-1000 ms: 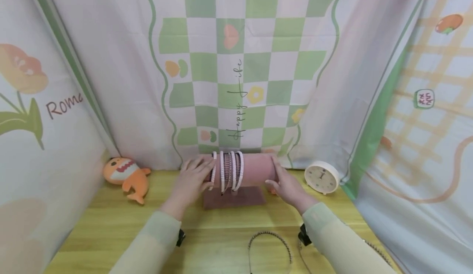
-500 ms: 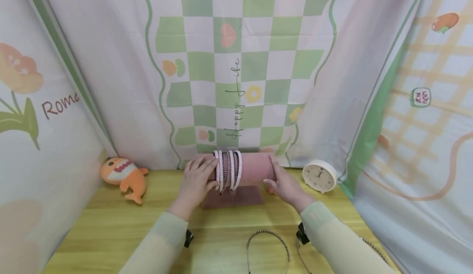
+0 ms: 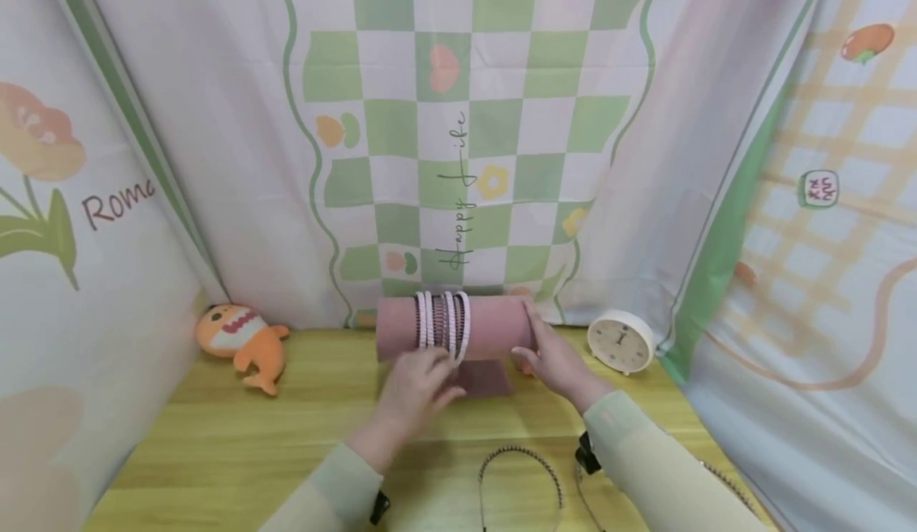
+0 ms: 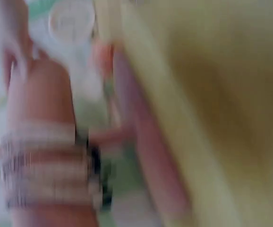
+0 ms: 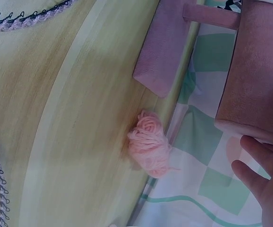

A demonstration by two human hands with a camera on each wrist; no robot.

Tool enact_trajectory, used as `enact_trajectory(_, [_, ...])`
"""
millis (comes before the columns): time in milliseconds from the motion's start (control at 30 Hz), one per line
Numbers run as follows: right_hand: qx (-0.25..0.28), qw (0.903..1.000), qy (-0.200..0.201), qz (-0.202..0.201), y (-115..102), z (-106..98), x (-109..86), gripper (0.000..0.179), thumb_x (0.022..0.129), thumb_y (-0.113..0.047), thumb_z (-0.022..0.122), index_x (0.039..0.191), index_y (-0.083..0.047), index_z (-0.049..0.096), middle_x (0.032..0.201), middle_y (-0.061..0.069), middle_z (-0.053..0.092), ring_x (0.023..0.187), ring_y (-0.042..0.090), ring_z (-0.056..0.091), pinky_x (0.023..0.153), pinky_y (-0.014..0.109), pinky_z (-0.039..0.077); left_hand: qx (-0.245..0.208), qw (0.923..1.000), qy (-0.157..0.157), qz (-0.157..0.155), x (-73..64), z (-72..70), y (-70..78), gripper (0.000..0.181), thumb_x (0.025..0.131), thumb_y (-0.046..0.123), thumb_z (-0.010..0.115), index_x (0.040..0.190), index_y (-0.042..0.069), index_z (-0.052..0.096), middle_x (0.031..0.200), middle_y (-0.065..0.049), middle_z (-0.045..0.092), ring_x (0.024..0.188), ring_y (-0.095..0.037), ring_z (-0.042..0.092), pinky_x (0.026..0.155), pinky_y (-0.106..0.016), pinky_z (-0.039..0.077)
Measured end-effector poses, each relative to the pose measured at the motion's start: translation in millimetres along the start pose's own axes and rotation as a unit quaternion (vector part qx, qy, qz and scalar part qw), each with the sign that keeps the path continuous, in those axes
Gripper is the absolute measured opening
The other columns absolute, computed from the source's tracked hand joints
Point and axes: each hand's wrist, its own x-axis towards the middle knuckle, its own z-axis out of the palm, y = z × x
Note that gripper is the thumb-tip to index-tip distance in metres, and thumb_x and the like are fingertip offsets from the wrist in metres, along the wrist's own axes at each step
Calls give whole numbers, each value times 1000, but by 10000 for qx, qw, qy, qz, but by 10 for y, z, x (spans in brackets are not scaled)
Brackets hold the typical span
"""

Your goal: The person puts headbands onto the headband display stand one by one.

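Far L of the landmark, a pink velvet roll [image 3: 497, 329] on a flat velvet base [image 3: 490, 379], an orange plush shark toy [image 3: 247, 345] lies on the wood-look tabletop [image 3: 236, 436], prob. just decor.

Nearer, at the roll's front L, is the L hand [image 3: 415, 385], fingers loosely bent, thumb apart, nothing visibly pinched; too blurry to tell if the tips touch the bands. Prob. there to straighten them.

On the roll, L of its middle, sit the thin white hairbands [image 3: 466, 329] w/ dark looped-edge bands [image 3: 439, 321] between, arched side by side over the top. Likely grouped so they stay neat & the roll keeps their curve. They look slim, near-parallel, w/ a slight lean on the rightmost.

In front of the roll, to R, lies a loose dark-toothed hoop [image 3: 520, 468], cut off by the view's edge.

Below the roll's R end: a peach yarn ball [image 5: 150, 144].

At that end, the R hand [image 3: 555, 357] rests, fingers fairly straight & spread against it, not clenched; prob. bracing it.

Further R of the roll, a round white clock [image 3: 621, 342] stands upright, dial to viewer.
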Motion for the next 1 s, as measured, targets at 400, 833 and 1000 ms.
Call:
enact_trajectory(400, [28,10000,61,-62,-23,-4,-25,92,98,-27,64,160,-22,-4,153,27,32,128,43,46,106,54,38,-1167,9128,-3129,-2351,-351,765,723,29,82,28,78,68,18,54,60,10,48,53,-10,45,52,-29,42])
enact_trajectory(833, [42,10000,23,55,-5,18,-4,93,97,-30,64,159,-26,-5,154,25,30,129,44,44,107,55,36,-1111,9267,-2263,-2786,-683,370,342,21,88,13,70,72,16,57,62,9,50,55,-10,48,51,-29,43])
enact_trajectory(1000, [-8,10000,45,72,7,13,-6,93,97,-29,64,159,-26,-5,155,25,30,130,44,45,107,55,36,-1633,9075,-1625,-3513,-862,-23,-181,6,90,6,65,91,11,65,76,7,59,66,-10,54,56,-29,48])
